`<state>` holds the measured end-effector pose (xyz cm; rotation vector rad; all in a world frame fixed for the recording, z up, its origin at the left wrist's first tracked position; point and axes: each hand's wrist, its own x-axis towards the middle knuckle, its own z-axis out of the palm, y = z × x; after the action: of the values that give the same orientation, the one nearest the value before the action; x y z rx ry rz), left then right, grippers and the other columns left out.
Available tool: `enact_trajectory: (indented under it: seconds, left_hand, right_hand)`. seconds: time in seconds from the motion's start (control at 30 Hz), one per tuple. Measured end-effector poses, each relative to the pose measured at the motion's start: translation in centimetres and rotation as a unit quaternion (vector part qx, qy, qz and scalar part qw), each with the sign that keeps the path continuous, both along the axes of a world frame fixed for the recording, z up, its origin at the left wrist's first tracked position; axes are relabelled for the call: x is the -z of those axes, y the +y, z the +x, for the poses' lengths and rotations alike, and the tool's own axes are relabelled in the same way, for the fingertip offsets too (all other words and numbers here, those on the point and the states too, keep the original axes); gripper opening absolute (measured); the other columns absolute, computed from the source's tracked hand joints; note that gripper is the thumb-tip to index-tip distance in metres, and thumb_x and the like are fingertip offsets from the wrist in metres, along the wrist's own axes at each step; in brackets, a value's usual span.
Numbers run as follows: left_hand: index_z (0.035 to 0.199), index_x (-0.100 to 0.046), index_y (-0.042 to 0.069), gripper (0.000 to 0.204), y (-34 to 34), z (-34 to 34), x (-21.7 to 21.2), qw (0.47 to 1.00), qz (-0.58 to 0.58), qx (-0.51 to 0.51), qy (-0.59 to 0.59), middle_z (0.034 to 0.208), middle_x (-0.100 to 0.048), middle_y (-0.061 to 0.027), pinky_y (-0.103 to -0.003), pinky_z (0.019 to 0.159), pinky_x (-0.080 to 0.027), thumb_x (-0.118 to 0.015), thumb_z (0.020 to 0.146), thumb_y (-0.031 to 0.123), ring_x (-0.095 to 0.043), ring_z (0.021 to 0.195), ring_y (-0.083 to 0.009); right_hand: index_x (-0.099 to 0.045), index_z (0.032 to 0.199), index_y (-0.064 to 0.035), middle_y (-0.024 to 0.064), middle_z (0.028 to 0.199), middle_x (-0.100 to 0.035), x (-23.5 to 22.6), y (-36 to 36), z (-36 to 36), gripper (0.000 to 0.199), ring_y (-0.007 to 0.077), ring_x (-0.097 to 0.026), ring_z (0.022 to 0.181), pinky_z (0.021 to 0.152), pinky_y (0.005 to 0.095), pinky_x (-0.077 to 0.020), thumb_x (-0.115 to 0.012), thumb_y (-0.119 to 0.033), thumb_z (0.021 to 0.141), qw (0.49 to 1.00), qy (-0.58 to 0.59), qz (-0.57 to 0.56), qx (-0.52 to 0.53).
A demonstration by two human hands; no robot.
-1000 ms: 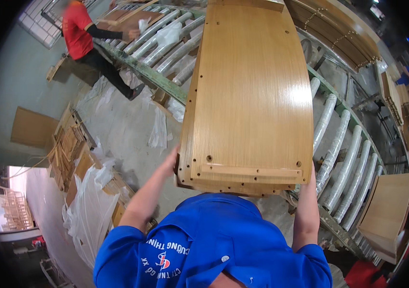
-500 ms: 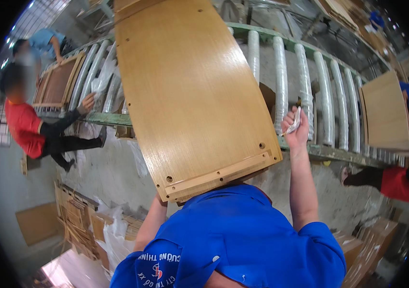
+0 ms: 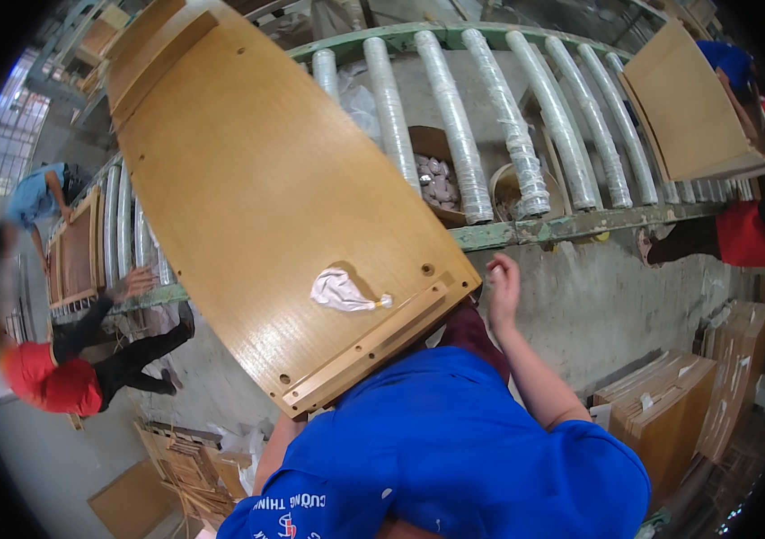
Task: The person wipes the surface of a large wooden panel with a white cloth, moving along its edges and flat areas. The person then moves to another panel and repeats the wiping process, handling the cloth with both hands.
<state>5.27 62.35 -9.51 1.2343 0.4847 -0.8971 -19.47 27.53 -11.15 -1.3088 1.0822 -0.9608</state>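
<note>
A long varnished wooden panel (image 3: 274, 198) with drilled holes and a raised strip along its near end slants across the roller conveyor toward me. On it, near that end, lies a small whitish pouch (image 3: 339, 289) tied with a yellowish band. My right hand (image 3: 504, 289) is just off the panel's near right corner, holding nothing, fingers loosely bent and apart. My left forearm (image 3: 280, 440) reaches to the panel's near left corner, where the hand is hidden beneath the edge.
Plastic-wrapped rollers (image 3: 450, 117) run in a green frame. Beneath them stand a box of similar pouches (image 3: 438, 184) and a round bucket (image 3: 557, 184). A person in red (image 3: 50, 377) works at left. Stacked cartons (image 3: 661, 395) stand at lower right.
The pouch has left my right hand and lies on the panel. That hand has moved back from the rollers toward me. The panel has shifted left and turned in view.
</note>
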Motion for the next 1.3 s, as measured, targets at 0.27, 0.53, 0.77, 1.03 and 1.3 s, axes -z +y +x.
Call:
enact_trajectory:
  seconds: [0.27, 0.53, 0.77, 1.03, 1.3]
  left_hand:
    - [0.13, -0.046, 0.011, 0.055, -2.1, -3.0, -1.8, 0.996, 0.083, 0.021, 0.008, 0.121, -0.058, -0.0086, -0.037, 0.081, -0.05, -0.04, 0.091, 0.049, -0.06, 0.101, -0.022]
    - [0.128, -0.048, 0.011, 0.051, -13.9, -9.8, 0.5, 0.988, 0.109, 0.099, 0.047, 0.119, -0.059, -0.008, -0.037, 0.078, -0.051, -0.043, 0.091, 0.046, -0.061, 0.098, -0.0213]
    - [0.126, -0.05, 0.011, 0.047, -26.9, -15.6, 1.5, 0.968, 0.077, 0.232, 0.056, 0.117, -0.06, -0.0076, -0.037, 0.075, -0.053, -0.046, 0.091, 0.043, -0.062, 0.095, -0.0207]
    - [0.124, -0.052, 0.011, 0.043, -31.6, -16.0, -0.3, 0.893, 0.089, 0.44, -0.018, 0.115, -0.061, -0.007, -0.036, 0.072, -0.054, -0.049, 0.091, 0.039, -0.063, 0.092, -0.02]
    - [0.082, -0.065, 0.002, 0.029, -26.0, 6.0, -0.2, 0.903, 0.217, 0.221, -0.297, 0.075, -0.065, -0.009, -0.029, 0.056, -0.048, -0.046, 0.089, 0.023, -0.061, 0.06, -0.0153]
  right_hand:
    - [-0.039, 0.131, 0.0026, 0.0169, 0.133, -0.042, 3.6, 0.6, 0.2, 0.066, 0.029, -0.034, 0.129, 0.108, 0.0376, -0.0232, -0.029, -0.051, 0.095, 0.991, -0.061, -0.017, -0.121]
    - [-0.042, 0.131, 0.0017, 0.0185, 0.139, -0.039, 2.7, -13.0, -1.1, 0.059, 0.0345, -0.029, 0.134, 0.11, 0.0423, -0.018, -0.022, -0.043, 0.097, 0.978, 0.071, -0.194, -0.034]
    - [-0.048, 0.125, 0.0039, 0.0181, 0.13, -0.049, 5.0, -26.3, -1.4, 0.051, 0.0302, -0.04, 0.125, 0.105, 0.0395, -0.0277, -0.03, -0.036, 0.099, 0.982, 0.001, -0.186, 0.029]
    - [-0.055, 0.116, 0.0016, 0.013, 0.114, -0.059, 6.9, -36.2, -5.9, 0.04, 0.0229, -0.057, 0.1, 0.09, 0.038, -0.0445, -0.04, -0.03, 0.097, 0.981, -0.037, -0.189, -0.011]
    - [-0.041, 0.135, -0.0037, 0.0117, 0.13, -0.049, 3.7, -35.1, -6.5, 0.051, 0.023, -0.05, 0.116, 0.099, 0.0377, -0.0411, -0.037, -0.038, 0.097, 0.919, -0.301, 0.256, 0.016]
